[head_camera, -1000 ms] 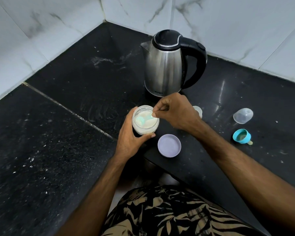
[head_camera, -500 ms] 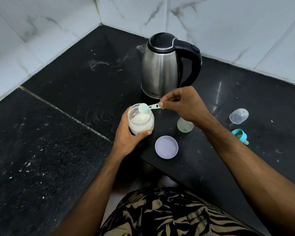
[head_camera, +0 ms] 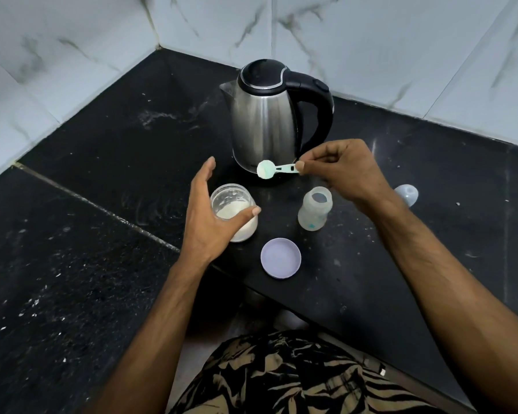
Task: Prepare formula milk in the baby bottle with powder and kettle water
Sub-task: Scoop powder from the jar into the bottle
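Black counter (head_camera: 102, 264): right hand (head_camera: 347, 171) pinches scoop (head_camera: 274, 169); released left hand (head_camera: 213, 216) beside jar (head_camera: 237, 216).

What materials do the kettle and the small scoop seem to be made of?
Kettle: brushed stainless steel body, judging by its streaky grey sheen; lid and handle look like glossy black plastic. Scoop in the right hand: probably pale green plastic, matte and thin.

The kettle (head_camera: 265, 121) stands at the back of the counter (head_camera: 102, 162). In front of the kettle, to the left, is the powder jar (head_camera: 237, 213); to the right is the baby bottle (head_camera: 315, 208). The jar lid (head_camera: 280, 257) lies in front, between them. The scoop (head_camera: 271, 168) is held just before the kettle.
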`<state>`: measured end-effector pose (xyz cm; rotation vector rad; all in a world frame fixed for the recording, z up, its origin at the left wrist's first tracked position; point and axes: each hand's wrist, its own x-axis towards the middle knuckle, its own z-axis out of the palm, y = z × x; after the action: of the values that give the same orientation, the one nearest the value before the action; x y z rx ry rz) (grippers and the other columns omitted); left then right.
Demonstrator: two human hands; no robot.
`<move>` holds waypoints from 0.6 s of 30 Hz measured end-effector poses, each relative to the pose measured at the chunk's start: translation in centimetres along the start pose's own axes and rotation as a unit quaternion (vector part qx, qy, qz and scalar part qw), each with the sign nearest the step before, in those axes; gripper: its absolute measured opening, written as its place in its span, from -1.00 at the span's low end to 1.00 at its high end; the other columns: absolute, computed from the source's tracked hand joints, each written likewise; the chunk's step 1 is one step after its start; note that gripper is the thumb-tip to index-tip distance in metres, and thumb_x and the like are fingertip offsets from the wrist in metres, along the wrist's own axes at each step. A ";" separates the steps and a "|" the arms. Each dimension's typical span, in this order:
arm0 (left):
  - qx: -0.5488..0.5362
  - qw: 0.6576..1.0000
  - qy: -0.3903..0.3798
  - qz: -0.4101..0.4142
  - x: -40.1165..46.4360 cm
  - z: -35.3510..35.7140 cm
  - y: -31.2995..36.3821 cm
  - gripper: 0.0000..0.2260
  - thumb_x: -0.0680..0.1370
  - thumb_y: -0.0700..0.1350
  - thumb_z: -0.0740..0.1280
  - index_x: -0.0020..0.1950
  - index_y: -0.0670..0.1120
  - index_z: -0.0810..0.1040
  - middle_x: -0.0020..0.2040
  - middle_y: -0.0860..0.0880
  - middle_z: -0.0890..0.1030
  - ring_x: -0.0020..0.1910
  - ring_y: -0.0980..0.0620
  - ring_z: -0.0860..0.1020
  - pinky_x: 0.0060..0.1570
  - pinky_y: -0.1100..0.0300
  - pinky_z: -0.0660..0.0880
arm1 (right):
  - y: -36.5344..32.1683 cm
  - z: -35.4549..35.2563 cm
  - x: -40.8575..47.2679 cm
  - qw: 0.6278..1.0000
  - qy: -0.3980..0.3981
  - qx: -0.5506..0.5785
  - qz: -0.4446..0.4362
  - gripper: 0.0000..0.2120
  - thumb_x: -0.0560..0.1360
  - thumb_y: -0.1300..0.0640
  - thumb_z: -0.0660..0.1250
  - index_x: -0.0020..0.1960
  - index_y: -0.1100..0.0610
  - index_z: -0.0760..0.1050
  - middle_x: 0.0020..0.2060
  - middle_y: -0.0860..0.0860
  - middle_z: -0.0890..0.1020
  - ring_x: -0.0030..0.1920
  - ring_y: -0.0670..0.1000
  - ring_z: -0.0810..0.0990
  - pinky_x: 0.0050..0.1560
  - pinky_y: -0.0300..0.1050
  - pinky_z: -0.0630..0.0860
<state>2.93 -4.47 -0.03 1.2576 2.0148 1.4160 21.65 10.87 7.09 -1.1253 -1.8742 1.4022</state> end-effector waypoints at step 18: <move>-0.059 0.996 -0.048 0.040 -2.6 10.7 2.2 -0.23 0.39 -0.05 0.56 0.52 -0.06 0.27 0.39 0.19 0.33 0.35 0.24 0.40 0.27 0.30 0.42 | 3.3 -5.7 -3.2 0.994 0.094 0.003 0.055 -0.90 0.41 0.14 0.54 -0.11 0.16 0.70 -0.27 0.06 0.72 -0.47 -0.19 0.43 -0.43 -0.34 0.38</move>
<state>12.97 -0.55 -3.10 1.3409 1.8093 1.4597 28.86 11.33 5.99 -1.3256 -1.6966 1.3091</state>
